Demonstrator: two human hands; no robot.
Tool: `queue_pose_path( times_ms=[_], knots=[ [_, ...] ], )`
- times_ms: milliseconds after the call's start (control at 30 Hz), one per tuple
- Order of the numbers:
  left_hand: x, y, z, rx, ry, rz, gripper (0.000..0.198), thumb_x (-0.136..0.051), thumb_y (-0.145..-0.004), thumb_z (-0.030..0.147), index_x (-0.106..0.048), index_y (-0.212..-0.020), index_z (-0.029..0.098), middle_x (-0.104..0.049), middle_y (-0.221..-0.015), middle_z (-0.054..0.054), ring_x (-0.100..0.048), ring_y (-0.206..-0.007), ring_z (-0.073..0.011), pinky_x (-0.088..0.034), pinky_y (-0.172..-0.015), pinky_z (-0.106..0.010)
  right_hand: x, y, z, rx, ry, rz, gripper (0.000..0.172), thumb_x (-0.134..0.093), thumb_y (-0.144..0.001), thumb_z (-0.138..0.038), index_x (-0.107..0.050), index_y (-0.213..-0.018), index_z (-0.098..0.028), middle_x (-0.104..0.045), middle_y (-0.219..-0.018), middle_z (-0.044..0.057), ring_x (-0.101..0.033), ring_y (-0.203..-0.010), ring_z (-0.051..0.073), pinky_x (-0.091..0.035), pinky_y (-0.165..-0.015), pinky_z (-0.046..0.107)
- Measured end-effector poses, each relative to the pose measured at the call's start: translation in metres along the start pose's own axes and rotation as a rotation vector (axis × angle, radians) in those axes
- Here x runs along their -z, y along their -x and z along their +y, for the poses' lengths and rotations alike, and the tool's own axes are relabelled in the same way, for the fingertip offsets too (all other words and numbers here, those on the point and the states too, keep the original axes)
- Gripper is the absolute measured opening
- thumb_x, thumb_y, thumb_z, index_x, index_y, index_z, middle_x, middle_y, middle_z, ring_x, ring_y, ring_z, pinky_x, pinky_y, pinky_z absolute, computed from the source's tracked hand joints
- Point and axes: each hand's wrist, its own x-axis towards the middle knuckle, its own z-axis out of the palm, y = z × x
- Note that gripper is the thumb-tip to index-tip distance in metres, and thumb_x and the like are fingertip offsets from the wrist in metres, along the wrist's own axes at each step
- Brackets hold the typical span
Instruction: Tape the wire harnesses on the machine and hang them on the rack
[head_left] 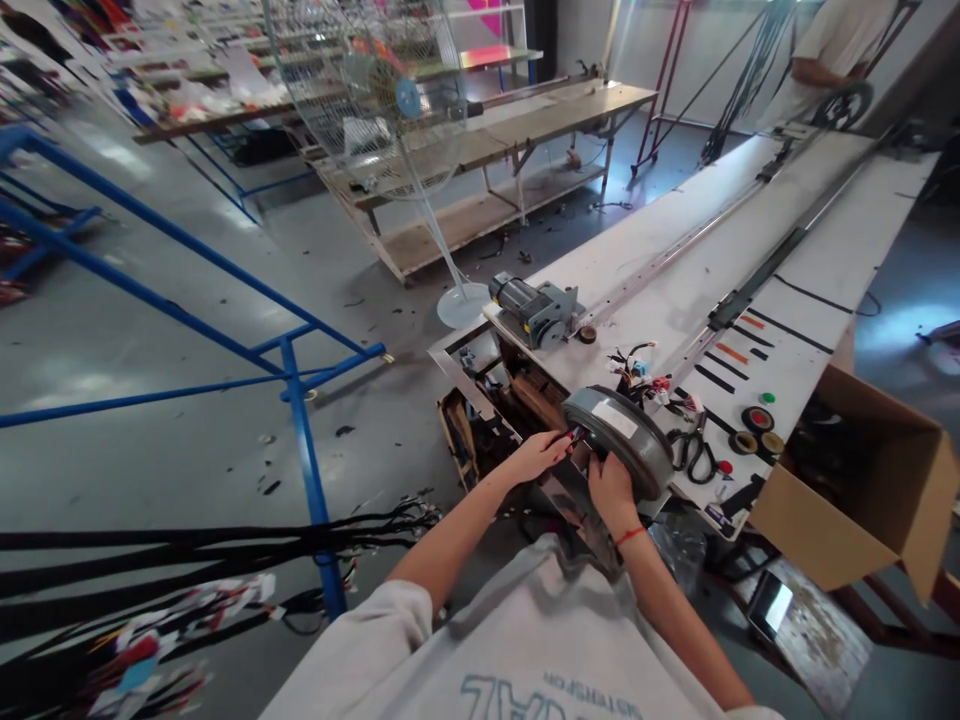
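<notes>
Touching grey wheel (637, 447): right hand (611, 485) half-curled; left hand (546, 453) pinched alongside.

Worn: pale grey shirt (420, 660) with loose short sleeves, large blue-outlined lettering (499, 698) and smaller print (592, 696) on front, thin red band (630, 536) round right wrist (625, 522).

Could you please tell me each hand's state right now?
Left hand: fingers curled beside grey round wheel; grip can't be told.
Right hand: at that wheel; grip hidden.
</notes>
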Motion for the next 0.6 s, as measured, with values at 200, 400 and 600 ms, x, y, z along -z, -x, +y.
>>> queue_pose_path(
  times_ms=[200,400,600],
  knots=[
    [0.0,0.01,-0.003,-0.021,0.021,0.01,0.063,-0.038,-0.088,0.073,-0.058,-0.089,0.014,-0.044,-0.056,0.006,-0.04,-0.051,-0.0091,-0.033,-0.053,-0.023,0.003,-0.008,-0.006,-0.07,0.09,0.057,0.014,-0.059,-0.08,-0.035,-0.059,-0.082,-0.021,-0.067,-0.095,0.015,-0.062,-0.103,0.032,-0.045,-0.094,0.043],
    [-0.01,0.022,-0.006,0.003,0.099,-0.016,0.065,-0.04,-0.084,0.077,-0.055,-0.088,0.014,-0.04,-0.056,0.007,-0.036,-0.05,-0.009,-0.031,-0.051,-0.023,0.011,0.026,-0.021,0.136,0.243,0.009,0.023,-0.043,-0.092,-0.039,-0.055,-0.082,-0.022,-0.062,-0.083,0.011,-0.058,-0.076,0.022,-0.046,-0.075,0.035],
    [-0.034,0.029,-0.019,0.015,-0.005,-0.019,0.054,-0.039,-0.09,0.067,-0.054,-0.083,0.016,-0.046,-0.059,0.004,-0.041,-0.055,-0.0109,-0.035,-0.056,-0.025,0.017,0.02,-0.036,0.206,0.289,-0.045,0.033,-0.037,-0.096,-0.039,-0.045,-0.068,-0.024,-0.052,-0.064,0.004,-0.05,-0.06,0.017,-0.039,-0.064,0.029]
  ],
)
